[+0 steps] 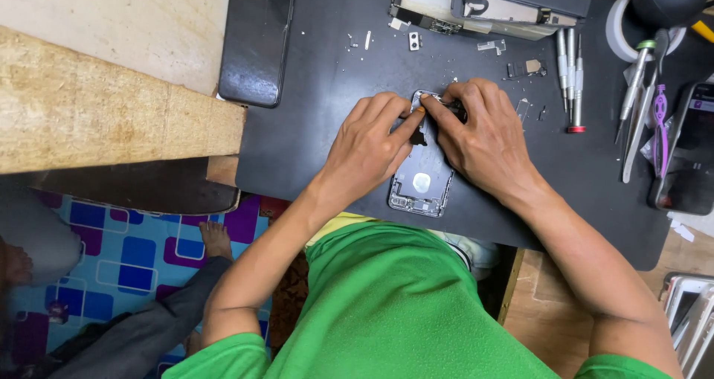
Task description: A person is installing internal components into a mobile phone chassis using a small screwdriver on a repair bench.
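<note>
Both hands work over an opened phone shell [421, 180] lying flat on the black mat [320, 126] of the bench, just in front of the person's green shirt [394, 304]. The left hand [366, 150] rests on the shell's upper left side, its fingers curled with the fingertip pressed against a small dark part at the shell's top, while the right hand [482, 130] has its fingers pinched shut around a thin dark tool [448, 105] whose tip meets the same spot. A row of screwdrivers [571, 78] and tweezers [638, 104] lies to the right, a dark phone [257, 40] lies to the left, and another opened phone [476, 3] lies beyond.
</note>
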